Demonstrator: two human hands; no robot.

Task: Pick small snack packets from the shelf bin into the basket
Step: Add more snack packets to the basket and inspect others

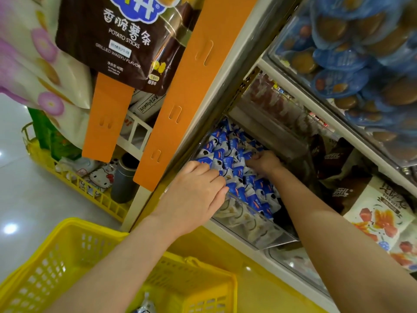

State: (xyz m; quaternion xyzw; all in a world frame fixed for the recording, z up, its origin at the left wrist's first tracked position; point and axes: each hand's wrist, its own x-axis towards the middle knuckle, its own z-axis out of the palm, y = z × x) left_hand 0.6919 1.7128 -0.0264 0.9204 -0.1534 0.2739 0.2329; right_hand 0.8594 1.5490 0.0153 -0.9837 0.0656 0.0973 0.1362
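Observation:
Small blue-and-white snack packets (228, 154) fill a clear plastic shelf bin (250, 227) in the middle of the view. My left hand (194, 195) reaches over the bin's near left edge, its fingers and thumb pinching packets there. My right hand (265, 162) is deeper in the bin, its fingers curled into the pile and gripping packets. Below my left forearm, at the bottom left, stands the yellow basket (56, 256). One silvery packet (146, 304) lies in it.
An orange shelf upright (180, 105) rises just left of the bin. Dark and cream snack bags (352, 190) crowd the shelf to the right, blue packs (352, 64) above. A potato-sticks bag (117, 37) hangs at the top left. Another yellow basket (74, 177) of goods sits on the floor.

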